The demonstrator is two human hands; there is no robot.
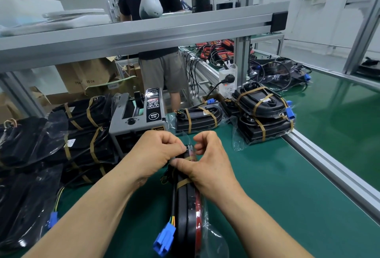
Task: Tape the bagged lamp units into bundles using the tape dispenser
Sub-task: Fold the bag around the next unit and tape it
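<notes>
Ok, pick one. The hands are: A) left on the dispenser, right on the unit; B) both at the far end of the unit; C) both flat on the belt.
B: the left hand and right hand both pinch at the far end of the unit, with the dispenser behind them.

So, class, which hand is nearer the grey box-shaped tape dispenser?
Left. The left hand sits just in front of the grey box-shaped tape dispenser; the right hand is further right, past its corner. Both grip the bagged black lamp unit.
</notes>
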